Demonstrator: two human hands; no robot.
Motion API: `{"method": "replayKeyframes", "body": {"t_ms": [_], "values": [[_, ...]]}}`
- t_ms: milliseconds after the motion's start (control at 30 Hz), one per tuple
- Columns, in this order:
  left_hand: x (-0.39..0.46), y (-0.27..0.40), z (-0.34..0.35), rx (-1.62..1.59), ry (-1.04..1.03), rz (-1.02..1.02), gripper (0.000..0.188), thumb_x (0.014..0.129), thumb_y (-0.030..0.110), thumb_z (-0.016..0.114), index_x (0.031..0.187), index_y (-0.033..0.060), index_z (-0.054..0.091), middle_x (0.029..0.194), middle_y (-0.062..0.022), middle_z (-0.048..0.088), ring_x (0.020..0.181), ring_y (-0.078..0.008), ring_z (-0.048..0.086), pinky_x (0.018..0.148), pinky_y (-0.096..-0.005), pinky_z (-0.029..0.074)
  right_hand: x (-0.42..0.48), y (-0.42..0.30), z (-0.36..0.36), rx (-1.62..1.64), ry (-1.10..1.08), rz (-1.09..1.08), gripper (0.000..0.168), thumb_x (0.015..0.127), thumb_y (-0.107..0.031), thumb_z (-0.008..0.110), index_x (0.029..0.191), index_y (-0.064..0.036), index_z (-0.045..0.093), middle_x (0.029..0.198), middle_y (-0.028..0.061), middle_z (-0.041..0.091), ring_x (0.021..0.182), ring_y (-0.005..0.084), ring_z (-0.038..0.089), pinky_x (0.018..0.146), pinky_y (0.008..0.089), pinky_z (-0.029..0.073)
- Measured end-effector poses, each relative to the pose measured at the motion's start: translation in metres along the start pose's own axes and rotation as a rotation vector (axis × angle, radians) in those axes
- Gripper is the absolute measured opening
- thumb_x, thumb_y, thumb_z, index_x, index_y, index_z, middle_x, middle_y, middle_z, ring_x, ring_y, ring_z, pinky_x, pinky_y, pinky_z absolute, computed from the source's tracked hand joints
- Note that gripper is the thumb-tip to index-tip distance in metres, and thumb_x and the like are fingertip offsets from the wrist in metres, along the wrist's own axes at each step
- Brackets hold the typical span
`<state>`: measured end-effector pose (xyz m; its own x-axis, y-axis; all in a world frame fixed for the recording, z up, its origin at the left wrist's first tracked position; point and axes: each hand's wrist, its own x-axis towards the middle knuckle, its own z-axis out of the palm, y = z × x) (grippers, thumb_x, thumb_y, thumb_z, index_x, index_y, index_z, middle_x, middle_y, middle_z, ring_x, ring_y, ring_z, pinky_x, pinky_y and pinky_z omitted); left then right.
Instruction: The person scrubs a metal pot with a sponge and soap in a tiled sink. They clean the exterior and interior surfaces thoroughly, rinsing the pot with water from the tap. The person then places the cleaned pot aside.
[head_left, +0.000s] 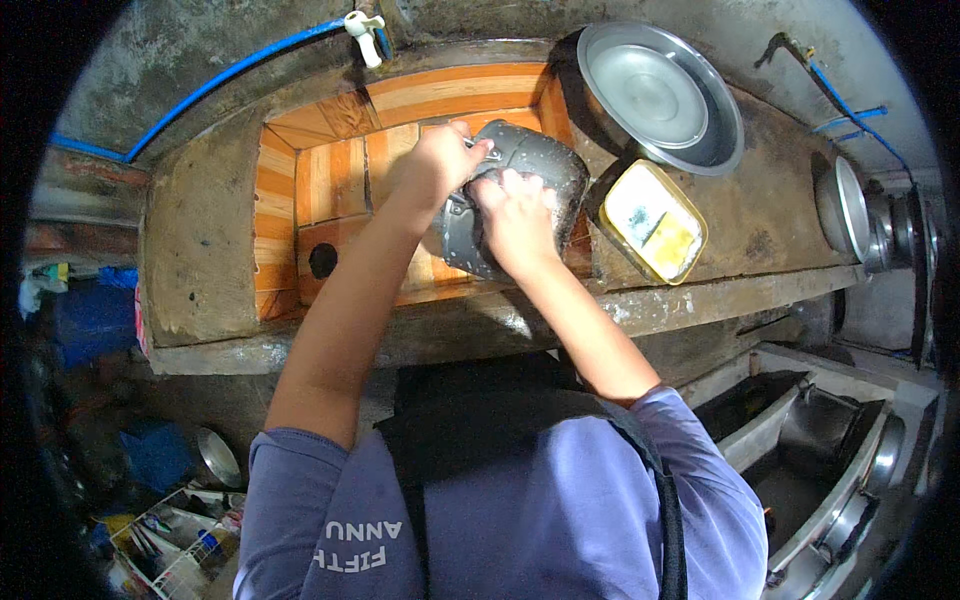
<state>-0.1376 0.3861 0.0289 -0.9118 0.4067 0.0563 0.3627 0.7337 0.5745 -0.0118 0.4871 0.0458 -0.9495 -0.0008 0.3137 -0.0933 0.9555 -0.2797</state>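
A dark metal cooking pot (551, 157) lies tilted on its side over the right part of a wood-patterned tiled sink (330, 187). White suds speckle its outer wall. My left hand (448, 161) grips the pot by a metal side handle. Bent fingers of my right hand (521, 214) press against the pot's wall; whether a scrubber is under them is hidden. To the right of the pot, on the concrete counter, sits a yellowish plastic container (606, 219) with white and yellow soap-like contents and a dark greenish patch.
A white faucet (365, 34) on a blue pipe (240, 69) overhangs the sink. A round drain hole (323, 260) shows at the sink's left. Behind the container rests a large metal basin (724, 124). Another metal basin (851, 210) leans at the counter's right end.
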Motion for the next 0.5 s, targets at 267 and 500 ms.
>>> {"method": "replayKeyframes", "body": {"t_ms": [267, 500], "values": [[-0.003, 0.009, -0.011, -0.016, -0.095, -0.097, 0.042, 0.078, 0.039, 0.062, 0.09, -0.0021, 0.061, 0.08, -0.0228, 0.063, 0.08, -0.0364, 0.062, 0.073, -0.0407, 0.048, -0.047, 0.156, -0.004, -0.05, 0.272, 0.366, 0.018, 0.083, -0.016, 0.054, 0.098, -0.007, 0.056, 0.097, 0.0178, 0.055, 0.09, 0.0375, 0.05, 0.077, 0.0492, 0.039], [-0.001, 0.006, -0.008, -0.005, -0.04, -0.095, 0.045, 0.077, 0.04, 0.064, 0.088, -0.0026, 0.061, 0.078, -0.0217, 0.063, 0.076, -0.0333, 0.063, 0.07, -0.0387, 0.048, -0.061, 0.247, 0.019, -0.036, -0.194, 0.69, 0.027, 0.081, -0.012, 0.053, 0.108, -0.012, 0.054, 0.105, 0.0169, 0.056, 0.098, 0.0355, 0.053, 0.084, 0.0438, 0.043]]}}
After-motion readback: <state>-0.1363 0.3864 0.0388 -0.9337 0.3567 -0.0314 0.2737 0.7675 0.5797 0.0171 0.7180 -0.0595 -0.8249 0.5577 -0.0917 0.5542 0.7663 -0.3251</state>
